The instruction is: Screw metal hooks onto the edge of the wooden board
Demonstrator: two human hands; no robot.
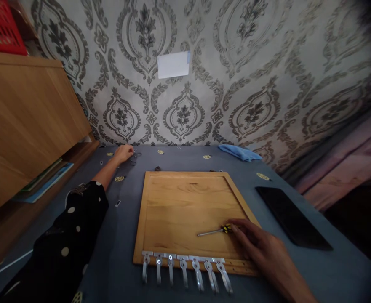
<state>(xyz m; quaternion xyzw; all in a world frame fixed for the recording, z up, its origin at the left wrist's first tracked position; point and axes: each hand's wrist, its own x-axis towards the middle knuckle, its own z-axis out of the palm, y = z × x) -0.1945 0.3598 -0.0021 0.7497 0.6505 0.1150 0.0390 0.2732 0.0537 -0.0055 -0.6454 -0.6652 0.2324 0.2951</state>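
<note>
My right hand (251, 237) is closed round the yellow and black handle of a screwdriver (213, 232), whose shaft points left over a framed wooden board (188, 206). Along the board's near edge lies a metal strip with several hooks (183, 265); screw heads show near its left end. Far to the left, my left hand (125, 152) rests by the back of the table with its fingers curled, beside small dark items (134, 159). Whatever its fingers may hold is too small to make out.
The blue-grey table cover (125, 235) bears a blue cloth (240, 152) at the back right and a black flat object (292, 216) at the right. A wooden cabinet (27, 126) borders the left side. Patterned wall stands behind.
</note>
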